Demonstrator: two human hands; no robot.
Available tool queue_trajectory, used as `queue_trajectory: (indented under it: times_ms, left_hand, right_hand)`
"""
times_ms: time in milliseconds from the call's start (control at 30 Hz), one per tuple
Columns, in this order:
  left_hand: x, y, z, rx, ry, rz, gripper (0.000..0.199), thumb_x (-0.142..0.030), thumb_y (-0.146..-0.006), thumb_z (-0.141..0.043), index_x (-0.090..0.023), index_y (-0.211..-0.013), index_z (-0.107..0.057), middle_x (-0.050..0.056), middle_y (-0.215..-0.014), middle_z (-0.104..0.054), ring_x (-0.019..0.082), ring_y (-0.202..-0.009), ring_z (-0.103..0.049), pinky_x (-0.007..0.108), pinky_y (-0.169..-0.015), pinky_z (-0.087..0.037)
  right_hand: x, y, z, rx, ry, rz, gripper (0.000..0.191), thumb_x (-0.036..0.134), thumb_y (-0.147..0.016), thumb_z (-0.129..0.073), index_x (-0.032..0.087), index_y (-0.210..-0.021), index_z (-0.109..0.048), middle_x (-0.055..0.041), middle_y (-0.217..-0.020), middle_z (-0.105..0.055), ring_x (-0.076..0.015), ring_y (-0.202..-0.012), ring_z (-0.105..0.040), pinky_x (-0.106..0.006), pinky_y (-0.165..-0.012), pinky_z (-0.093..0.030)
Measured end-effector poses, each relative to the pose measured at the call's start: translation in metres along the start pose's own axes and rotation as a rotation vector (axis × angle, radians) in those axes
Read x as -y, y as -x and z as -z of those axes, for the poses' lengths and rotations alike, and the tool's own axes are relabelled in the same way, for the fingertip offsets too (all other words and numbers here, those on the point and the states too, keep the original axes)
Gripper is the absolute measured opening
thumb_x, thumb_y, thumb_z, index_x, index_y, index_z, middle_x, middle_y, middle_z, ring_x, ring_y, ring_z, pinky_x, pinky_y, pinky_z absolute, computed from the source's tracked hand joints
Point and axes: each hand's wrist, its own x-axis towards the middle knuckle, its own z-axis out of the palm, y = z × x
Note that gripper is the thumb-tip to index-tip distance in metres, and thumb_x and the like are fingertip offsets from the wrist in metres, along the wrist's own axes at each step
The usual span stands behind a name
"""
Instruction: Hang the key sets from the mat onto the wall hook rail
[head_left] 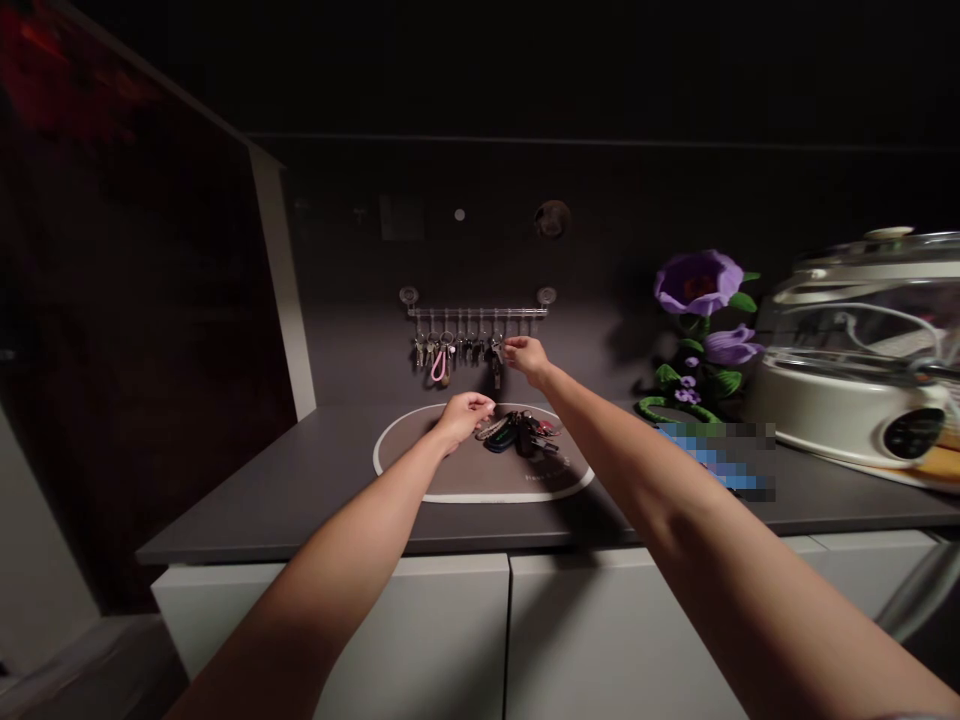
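Against the dark wall, a clear hook rack (480, 313) carries several bunches of keys; one has a pink strap (439, 367). My right hand (527, 357) is raised to the rack's right part, its fingers pinched at the ring of a hanging key bunch (496, 372). Lower down, my left hand (463, 418) is over the mat, with thumb and fingertips pressed together. Whether anything small is between them I cannot make out. Just right of it, a pile of keys and dark fobs (517, 432) lies on the brown oval mat (465, 478) with a white rim.
Purple artificial flowers (701, 285) stand on the grey counter (262, 495) to the right. Beyond them is a cream appliance with a clear cover (840, 405). A blurred blue patch (712, 460) lies by my right forearm. White cabinet doors (420, 620) are below.
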Motion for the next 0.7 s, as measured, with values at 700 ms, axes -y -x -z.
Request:
queue_trajectory:
  times_ms: [700]
  left_hand:
    - [-0.002,0.006,-0.002,0.029,-0.075,-0.055,0.02,-0.022,-0.058,-0.07,-0.011,-0.073,-0.063,-0.002,-0.057,-0.057,0.006,-0.05,-0.044,0.02,-0.051,-0.033]
  right_hand:
    - [-0.006,0.047,0.02,0.09,-0.012,0.008,0.01,0.014,-0.071,-0.058,0.013,-0.081,-0.055,-0.0005,-0.065,-0.059,-0.007,-0.058,-0.052,-0.021,-0.061,-0.04]
